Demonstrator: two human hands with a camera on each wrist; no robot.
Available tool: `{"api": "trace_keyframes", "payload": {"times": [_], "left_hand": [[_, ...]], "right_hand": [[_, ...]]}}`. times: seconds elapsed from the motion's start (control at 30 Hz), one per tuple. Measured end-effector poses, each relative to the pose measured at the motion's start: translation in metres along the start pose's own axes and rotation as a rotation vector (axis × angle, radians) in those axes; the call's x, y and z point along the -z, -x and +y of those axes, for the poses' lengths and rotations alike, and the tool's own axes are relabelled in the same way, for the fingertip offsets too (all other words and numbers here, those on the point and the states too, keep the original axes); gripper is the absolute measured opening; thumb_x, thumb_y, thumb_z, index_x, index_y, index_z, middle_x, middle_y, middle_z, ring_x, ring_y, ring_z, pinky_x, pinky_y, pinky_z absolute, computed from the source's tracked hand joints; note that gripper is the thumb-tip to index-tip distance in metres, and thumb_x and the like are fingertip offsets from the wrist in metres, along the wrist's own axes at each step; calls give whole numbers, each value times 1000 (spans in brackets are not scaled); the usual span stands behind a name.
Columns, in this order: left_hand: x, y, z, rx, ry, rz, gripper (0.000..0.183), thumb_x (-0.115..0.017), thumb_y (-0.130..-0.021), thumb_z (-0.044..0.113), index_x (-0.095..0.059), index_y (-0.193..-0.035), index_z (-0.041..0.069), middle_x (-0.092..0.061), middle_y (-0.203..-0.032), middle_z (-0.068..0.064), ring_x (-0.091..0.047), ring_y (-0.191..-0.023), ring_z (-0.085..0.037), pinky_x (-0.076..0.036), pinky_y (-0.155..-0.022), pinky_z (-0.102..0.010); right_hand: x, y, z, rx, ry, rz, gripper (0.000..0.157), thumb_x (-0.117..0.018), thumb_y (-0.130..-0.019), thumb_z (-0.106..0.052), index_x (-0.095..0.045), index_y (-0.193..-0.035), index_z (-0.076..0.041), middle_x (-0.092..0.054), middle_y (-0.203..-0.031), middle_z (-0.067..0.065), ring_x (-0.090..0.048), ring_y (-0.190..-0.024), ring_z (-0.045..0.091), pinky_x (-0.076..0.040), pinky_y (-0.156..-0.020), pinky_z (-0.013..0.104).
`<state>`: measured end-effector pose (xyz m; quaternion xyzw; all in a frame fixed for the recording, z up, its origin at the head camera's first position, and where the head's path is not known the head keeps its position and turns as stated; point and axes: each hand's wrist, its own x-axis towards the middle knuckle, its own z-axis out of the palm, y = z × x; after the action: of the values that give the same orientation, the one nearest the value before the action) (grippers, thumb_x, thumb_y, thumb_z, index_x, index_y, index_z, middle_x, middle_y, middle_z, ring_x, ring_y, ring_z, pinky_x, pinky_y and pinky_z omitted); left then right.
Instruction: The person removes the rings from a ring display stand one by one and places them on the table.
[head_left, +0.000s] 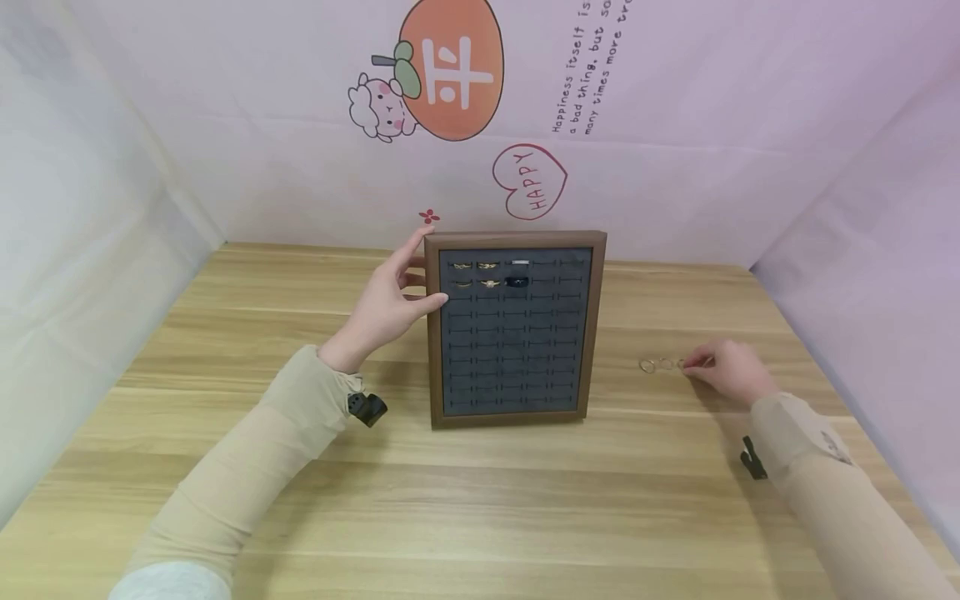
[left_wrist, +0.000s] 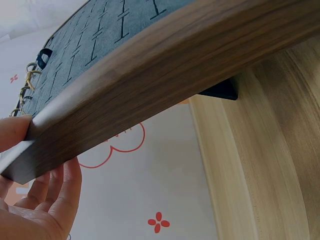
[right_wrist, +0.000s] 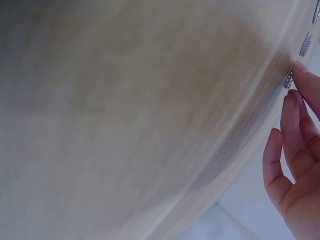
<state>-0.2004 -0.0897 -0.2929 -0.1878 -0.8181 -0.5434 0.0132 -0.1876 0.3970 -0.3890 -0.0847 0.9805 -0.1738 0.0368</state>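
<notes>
Head view: A ring display [head_left: 513, 358] is stood roughly upright near the middle of a wood-grained table [head_left: 510, 517], its slotted dark panel faced toward the camera.
Left hand [head_left: 384, 304]: The display's upper left corner is gripped, with the thumb laid on the front and the fingers set behind, as is also shown from the left wrist.
Right hand [head_left: 727, 367]: A textured ring [right_wrist: 288, 78] is pinched at the fingertips, low over the table to the right of the display; the 2 hands are held well apart.
Loose rings [head_left: 647, 366]: 2 are seen on the tabletop in a short row, between the display and the right hand.
Mounted rings: 6 are slotted at the panel's upper left, in 2 rows of 3. The upper row is filled by 2 gold rings [head_left: 488, 266] and a silver ring [head_left: 519, 262]; the lower, by a thin gold ring [head_left: 462, 285], a stone-set ring [head_left: 491, 283] and a dark ring [head_left: 517, 282].
Sleeves [head_left: 247, 467]: Beige fabric is worn on the arms, with a black device [head_left: 367, 408] strapped at each wrist.
Backdrop [head_left: 247, 167]: Pale cloth is printed with an orange fruit [head_left: 480, 100] and a heart [head_left: 530, 182] lettered "HAPPY."
</notes>
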Motion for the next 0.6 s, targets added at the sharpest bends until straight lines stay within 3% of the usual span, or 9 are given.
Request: {"api": "trace_keyframes", "payload": {"times": [0.27, 0.4, 0.5, 0.6], "left_hand": [[-1, -2, -1, 6, 4, -4, 85, -68, -85, 3, -23, -150, 33, -46, -133, -15, -56, -108, -30, -54, -87, -43], [-2, -2, 0, 2, 7, -6, 85, -68, -85, 3, -22, -150, 32, -45, -133, -15, -56, -108, -30, -54, -87, -42], [-1, -1, 0, 5, 11, -2, 85, -68, -85, 3, -23, -150, 32, -45, -133, -15, -56, -108, -30, -54, -87, -42], [-1, -1, -1, 8, 11, 2, 85, -68, -84, 3, -23, -150, 32, -45, -134, -15, -56, -108, -30, -54, -87, -43]], "right_hand": [[3, 5, 1, -24, -52, 13, 26, -68, -86, -19, -67, -101, 2, -68, -92, 17, -63, -85, 32, -49, -79, 52], [12, 10, 0, -33, -84, 82, 33, -65, -88, -16, -62, -110, 8, -66, -95, 24, -63, -82, 31, -52, -72, 46], [21, 13, -1, -31, -98, 164, 32, -64, -89, -14, -61, -112, 8, -65, -97, 27, -61, -75, 17, -50, -65, 32], [27, 16, -2, -37, -104, 236, 33, -63, -90, -16, -60, -114, 7, -64, -99, 28, -51, -72, -6, -46, -60, 20]]}}
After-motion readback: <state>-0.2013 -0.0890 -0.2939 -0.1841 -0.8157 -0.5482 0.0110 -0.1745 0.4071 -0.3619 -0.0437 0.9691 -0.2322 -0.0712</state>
